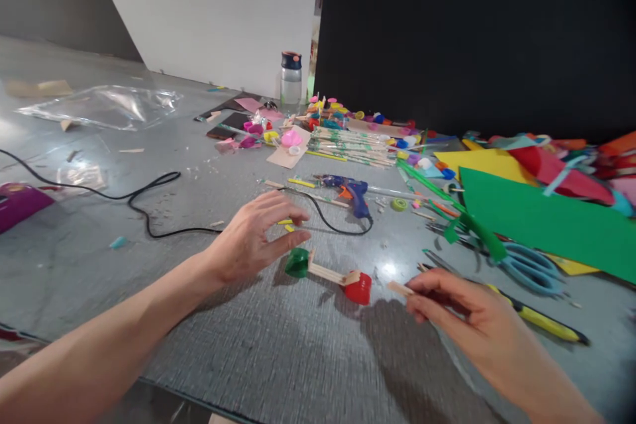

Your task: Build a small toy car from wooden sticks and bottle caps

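Note:
My left hand hovers with fingers spread just left of a small craft piece: a green bottle cap and a red bottle cap joined by wooden sticks. Its fingertips are close to the green cap, and I cannot tell whether they touch it. My right hand pinches a short wooden stick whose tip points at the red cap.
A blue glue gun with a black cord lies behind the piece. Green paper, blue scissors, a yellow pen, caps, sticks and a water bottle crowd the right and back. A plastic bag lies far left.

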Demonstrator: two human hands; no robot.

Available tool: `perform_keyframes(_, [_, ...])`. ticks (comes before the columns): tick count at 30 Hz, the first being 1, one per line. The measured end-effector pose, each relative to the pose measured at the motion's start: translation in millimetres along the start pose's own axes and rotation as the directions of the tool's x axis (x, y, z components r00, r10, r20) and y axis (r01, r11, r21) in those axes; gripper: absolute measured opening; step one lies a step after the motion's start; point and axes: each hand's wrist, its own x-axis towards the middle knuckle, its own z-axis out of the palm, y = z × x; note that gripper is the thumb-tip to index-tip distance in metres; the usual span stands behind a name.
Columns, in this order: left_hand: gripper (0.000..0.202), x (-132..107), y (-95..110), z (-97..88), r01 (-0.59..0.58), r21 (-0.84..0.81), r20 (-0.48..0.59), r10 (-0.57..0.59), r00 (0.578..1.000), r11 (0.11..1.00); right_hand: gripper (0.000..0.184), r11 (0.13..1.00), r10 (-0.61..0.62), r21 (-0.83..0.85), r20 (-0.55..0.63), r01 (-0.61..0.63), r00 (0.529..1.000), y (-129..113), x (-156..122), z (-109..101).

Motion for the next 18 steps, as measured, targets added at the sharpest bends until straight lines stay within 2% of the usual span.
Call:
perform_keyframes(4, [0.006,-2.7,10.5,0.9,-0.042,0.043,-0.106,0.047,0.993,0.998,0.023,0.972,0.043,0.233,-0.002,-0.041,0.999,-7.8,-4.2,0.3])
perform_keyframes(6, [0.007,-4.0,21.5,1.7,-0.086,0.036,-0.155,0.091,0.984,0.996,0.022,0.955,0.049,0.294,-0.029,-0.039,0.998,-13.7,-5.7,1.0])
perform_keyframes(8, [0.011,-5.1,37.1,4.5,-0.132,-0.009,-0.152,0.129,0.98,0.991,0.018,0.952,0.05,0.305,-0.054,-0.031,0.997,-18.8,-7.0,2.3])
perform_keyframes(10, [0.015,-5.7,56.0,9.5,-0.135,-0.093,-0.068,0.129,0.989,0.986,0.014,0.96,0.032,0.278,-0.055,-0.016,0.998,-22.3,-7.6,4.3])
perform_keyframes(12, [0.018,-5.5,75.7,15.9,-0.07,-0.18,0.073,0.084,0.994,0.981,0.013,0.968,-0.004,0.253,-0.03,0.012,1.0,-25.0,-7.9,6.7])
perform_keyframes(15, [0.022,-3.6,99.7,26.2,0.068,-0.263,0.216,-0.01,0.976,0.963,0.014,0.976,-0.063,0.208,-0.006,0.063,0.998,-29.8,-8.6,10.4])
perform_keyframes(18, [0.015,0.2,112.2,35.1,0.253,-0.344,0.306,-0.147,0.941,0.904,0.017,0.98,-0.108,0.164,-0.031,0.112,0.994,-35.9,-11.0,13.2])
